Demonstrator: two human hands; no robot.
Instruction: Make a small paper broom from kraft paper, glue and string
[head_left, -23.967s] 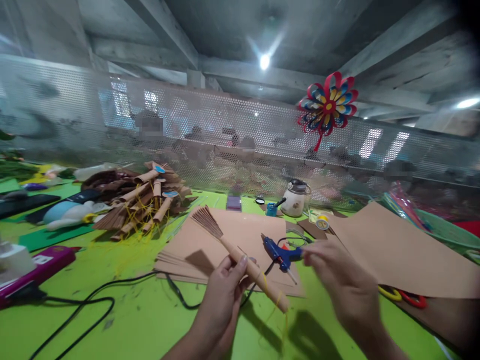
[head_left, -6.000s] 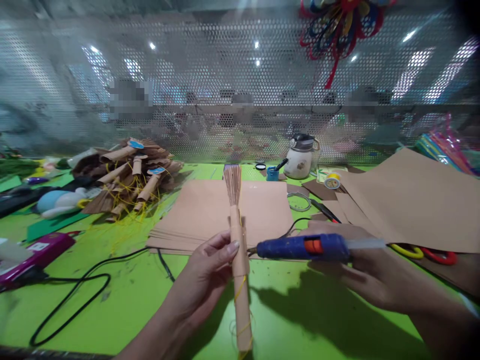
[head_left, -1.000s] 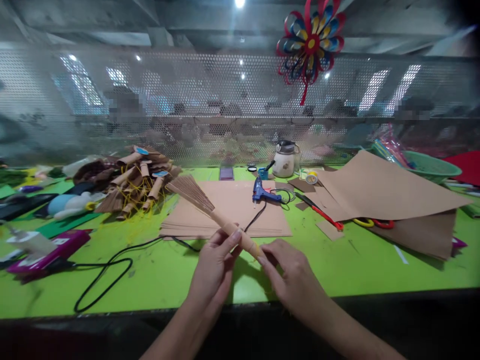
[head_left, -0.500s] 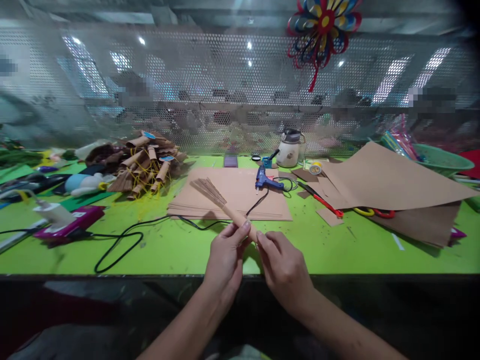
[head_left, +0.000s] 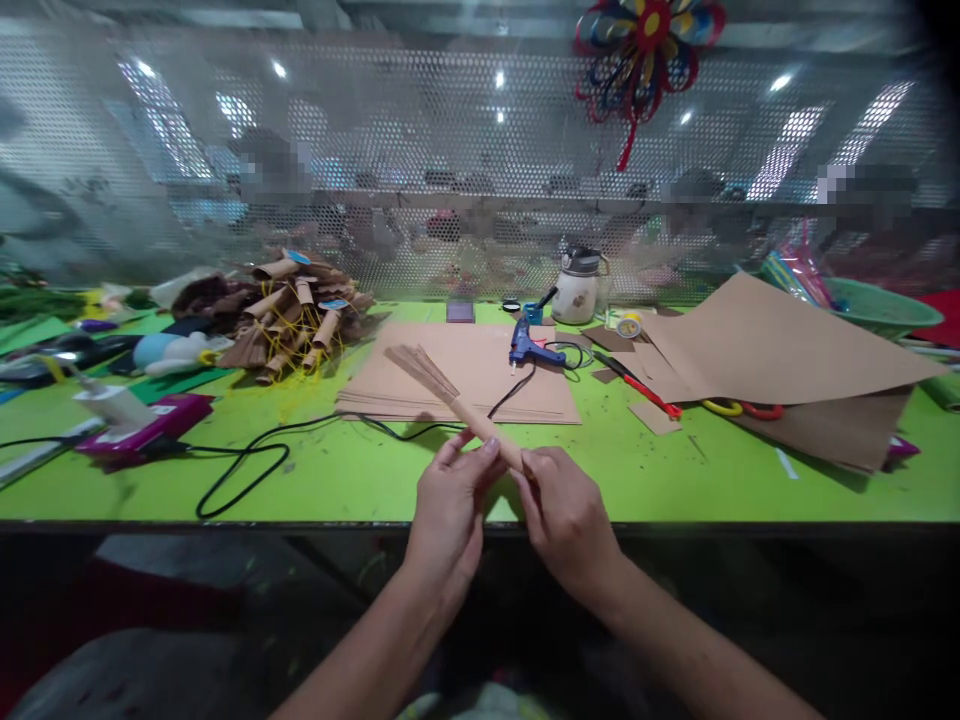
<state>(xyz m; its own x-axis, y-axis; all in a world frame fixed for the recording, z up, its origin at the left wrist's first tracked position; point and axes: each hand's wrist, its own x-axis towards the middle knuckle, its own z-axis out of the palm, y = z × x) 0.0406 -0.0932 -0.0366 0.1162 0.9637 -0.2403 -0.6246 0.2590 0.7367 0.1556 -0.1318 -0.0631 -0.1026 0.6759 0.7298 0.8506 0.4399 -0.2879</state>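
Note:
Both hands hold a small brown paper broom point(head_left: 450, 403), a rolled handle with a fringed fan end pointing up and left. My left hand point(head_left: 450, 510) is closed on the middle of the handle. My right hand point(head_left: 564, 515) pinches the handle's lower end, which it hides. The hands are over the near edge of the green table point(head_left: 352, 478). A blue glue gun point(head_left: 529, 349) lies farther back on a stack of brown paper sheets point(head_left: 487, 380), away from both hands.
A heap of finished paper brooms point(head_left: 296, 310) lies at the back left. A black cord point(head_left: 255, 468) snakes over the table toward a pink box point(head_left: 142, 430). Large brown sheets point(head_left: 780, 360), red and yellow scissors point(head_left: 705, 405), a white jar point(head_left: 577, 290) and a green basket point(head_left: 877, 310) are at right. A perforated metal screen point(head_left: 450, 170) backs the table.
The glue gun, in my right hand 6 s ago, now lies on the paper stack. Both hands with the broom have come back to the table's near edge; the view has tilted down.

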